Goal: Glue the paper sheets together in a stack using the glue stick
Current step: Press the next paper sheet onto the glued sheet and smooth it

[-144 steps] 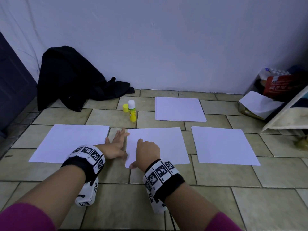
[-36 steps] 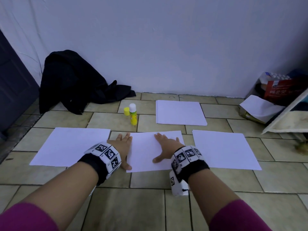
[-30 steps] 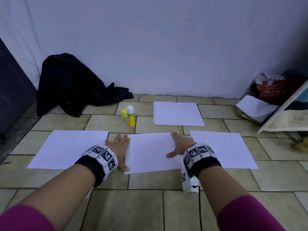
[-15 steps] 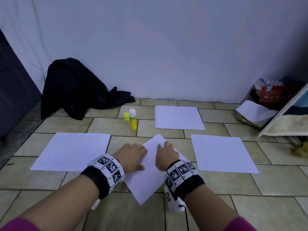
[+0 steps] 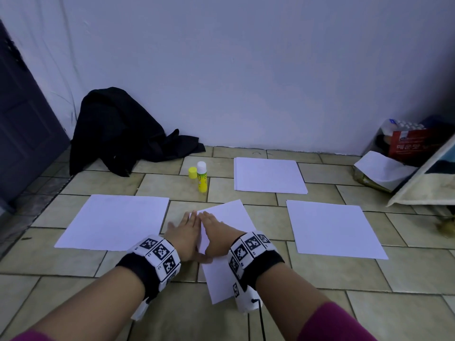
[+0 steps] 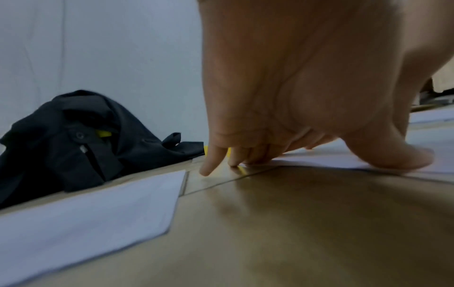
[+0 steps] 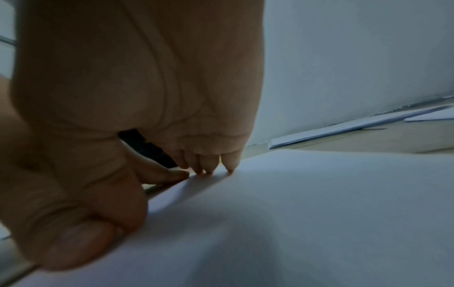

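The middle paper sheet (image 5: pixel 227 244) lies turned askew on the tiled floor (image 5: pixel 320 316), with the right hand (image 5: pixel 215 236) pressing flat on it, fingers straight, and the left hand (image 5: pixel 183 236) flat at its left edge, fingers straight and holding nothing. Other sheets lie at nine o'clock (image 5: pixel 113 221) and three o'clock (image 5: pixel 332 228), with a stack (image 5: pixel 269 175) at one o'clock. The open glue stick (image 5: pixel 202 177) stands at twelve o'clock, its cap (image 5: pixel 192 172) beside it.

Magenta sleeves (image 5: pixel 337 323) show at the lower corners of the head view. Each wrist wears a black band (image 5: pixel 140 269) ringed with white blocks printed with black square codes; a thin black cable (image 5: pixel 261 321) seems to hang from the right one.
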A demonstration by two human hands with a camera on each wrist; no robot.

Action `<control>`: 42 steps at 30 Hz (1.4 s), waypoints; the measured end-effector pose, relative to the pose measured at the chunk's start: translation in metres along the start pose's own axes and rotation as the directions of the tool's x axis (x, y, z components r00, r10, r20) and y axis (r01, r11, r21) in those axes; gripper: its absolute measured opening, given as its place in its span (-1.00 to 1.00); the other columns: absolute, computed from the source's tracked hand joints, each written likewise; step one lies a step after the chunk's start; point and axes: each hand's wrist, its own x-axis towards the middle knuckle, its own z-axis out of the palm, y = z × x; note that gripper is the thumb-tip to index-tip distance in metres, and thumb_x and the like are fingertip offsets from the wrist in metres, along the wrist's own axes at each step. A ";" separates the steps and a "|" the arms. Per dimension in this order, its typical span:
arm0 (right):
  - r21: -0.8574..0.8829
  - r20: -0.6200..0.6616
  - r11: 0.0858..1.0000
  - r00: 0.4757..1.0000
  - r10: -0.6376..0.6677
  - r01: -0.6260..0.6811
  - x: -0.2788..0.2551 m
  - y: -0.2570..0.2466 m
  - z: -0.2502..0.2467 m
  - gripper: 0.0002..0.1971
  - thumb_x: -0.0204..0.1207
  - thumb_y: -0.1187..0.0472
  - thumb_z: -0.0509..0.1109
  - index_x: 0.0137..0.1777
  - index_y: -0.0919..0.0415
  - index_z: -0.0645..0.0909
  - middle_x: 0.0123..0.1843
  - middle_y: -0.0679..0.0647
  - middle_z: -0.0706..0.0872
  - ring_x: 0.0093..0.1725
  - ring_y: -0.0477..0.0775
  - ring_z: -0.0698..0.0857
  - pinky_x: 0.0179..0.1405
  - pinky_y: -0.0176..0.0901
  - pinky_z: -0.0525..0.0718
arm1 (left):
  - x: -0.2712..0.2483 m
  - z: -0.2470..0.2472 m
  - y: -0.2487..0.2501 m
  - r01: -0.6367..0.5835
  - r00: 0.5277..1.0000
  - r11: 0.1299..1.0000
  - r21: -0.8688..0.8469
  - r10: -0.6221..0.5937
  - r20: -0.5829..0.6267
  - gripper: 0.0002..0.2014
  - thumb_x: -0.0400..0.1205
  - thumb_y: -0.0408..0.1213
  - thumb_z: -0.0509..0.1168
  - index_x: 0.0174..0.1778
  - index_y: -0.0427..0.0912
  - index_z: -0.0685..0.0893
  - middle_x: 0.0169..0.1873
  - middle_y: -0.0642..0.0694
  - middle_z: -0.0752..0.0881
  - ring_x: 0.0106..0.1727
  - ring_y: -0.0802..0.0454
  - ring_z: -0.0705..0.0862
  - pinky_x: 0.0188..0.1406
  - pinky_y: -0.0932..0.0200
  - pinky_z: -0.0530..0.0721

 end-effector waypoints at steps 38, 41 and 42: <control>-0.177 -0.068 0.977 0.991 0.111 -0.121 0.007 -0.020 0.012 -0.24 0.66 0.16 0.26 0.70 0.11 -0.14 0.73 0.00 -0.09 0.70 0.05 -0.10 0.54 0.53 -0.01 | -0.002 -0.001 -0.029 -0.018 0.999 1.000 -0.002 0.018 0.043 -0.12 0.70 0.18 0.07 0.67 -0.22 -0.31 0.66 -0.11 -0.36 0.67 0.01 -0.35 0.62 -0.31 -0.10; -0.208 0.003 0.972 0.994 0.109 -0.106 0.006 -0.010 0.008 -0.23 0.70 0.03 0.17 0.70 0.09 -0.28 0.73 -0.09 -0.21 0.70 -0.08 -0.16 0.54 0.52 -0.20 | -0.001 -0.004 -0.028 0.013 0.998 0.997 0.076 -0.017 0.063 -0.10 0.68 0.23 0.05 0.67 -0.23 -0.30 0.67 -0.09 -0.34 0.68 0.05 -0.30 0.62 -0.33 -0.08; -0.200 0.006 0.971 0.991 0.131 -0.127 0.003 -0.003 0.006 -0.22 0.69 -0.05 0.15 0.70 0.09 -0.29 0.72 -0.10 -0.23 0.69 -0.11 -0.16 0.54 0.51 -0.23 | -0.001 -0.006 -0.027 0.026 0.997 0.994 0.110 -0.033 0.067 -0.11 0.69 0.23 0.03 0.67 -0.24 -0.30 0.67 -0.09 -0.33 0.68 0.05 -0.29 0.62 -0.33 -0.08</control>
